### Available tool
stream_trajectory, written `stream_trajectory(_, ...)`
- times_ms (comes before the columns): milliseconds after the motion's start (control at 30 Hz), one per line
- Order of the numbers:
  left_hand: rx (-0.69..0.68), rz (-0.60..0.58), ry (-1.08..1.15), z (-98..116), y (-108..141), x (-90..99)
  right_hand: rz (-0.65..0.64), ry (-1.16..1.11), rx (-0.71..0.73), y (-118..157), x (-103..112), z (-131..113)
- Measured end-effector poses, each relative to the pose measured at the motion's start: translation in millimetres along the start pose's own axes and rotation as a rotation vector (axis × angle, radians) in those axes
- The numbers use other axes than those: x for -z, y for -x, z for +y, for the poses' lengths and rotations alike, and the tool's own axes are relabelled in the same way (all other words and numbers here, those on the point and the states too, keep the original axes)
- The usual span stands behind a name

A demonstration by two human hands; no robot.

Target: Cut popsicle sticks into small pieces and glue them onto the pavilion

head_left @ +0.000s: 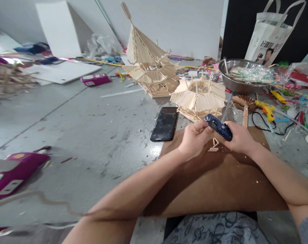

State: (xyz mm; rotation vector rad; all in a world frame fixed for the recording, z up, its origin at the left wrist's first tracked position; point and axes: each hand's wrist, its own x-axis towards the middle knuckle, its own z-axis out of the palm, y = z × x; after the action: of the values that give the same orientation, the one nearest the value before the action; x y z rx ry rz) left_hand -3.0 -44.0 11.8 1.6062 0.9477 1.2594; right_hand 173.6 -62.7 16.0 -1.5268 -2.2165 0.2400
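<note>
My right hand (239, 137) is closed around a dark blue hand tool (218, 127). The tool is short and curved, and I cannot make out its exact kind. Close to the tool's far left end, the fingers of my left hand (196, 137) are pinched together; what they hold, if anything, is too small to name. Below and between the hands, several short wooden stick pieces (214, 149) lie on a brown board (215, 183). Just beyond the hands stands a roof-shaped ring built of wooden sticks (198, 98).
A taller stick-built pagoda (154, 67) stands behind. A black phone (164, 124) lies left of the board. To the right are a metal bowl (245, 87), a yellow glue gun (267, 110) and a brown paper fan shape (244, 103). Magenta devices (95, 79) lie on the left.
</note>
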Motion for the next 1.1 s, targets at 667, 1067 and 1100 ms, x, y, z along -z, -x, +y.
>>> stream_trajectory(667,0.029,0.002,0.039,-0.1,1.4,-3.2,-0.004,-0.038,-0.035,-0.8,-3.3,1.1)
stream_trajectory(1067,-0.137,-0.103,-0.243,4.1,-5.4,7.4,-0.039,0.026,-0.035,-0.4,-2.4,-0.6)
stream_trajectory(1100,-0.134,-0.105,-0.232,4.1,-5.6,7.3,-0.039,0.023,-0.038,-0.1,-2.9,-0.4)
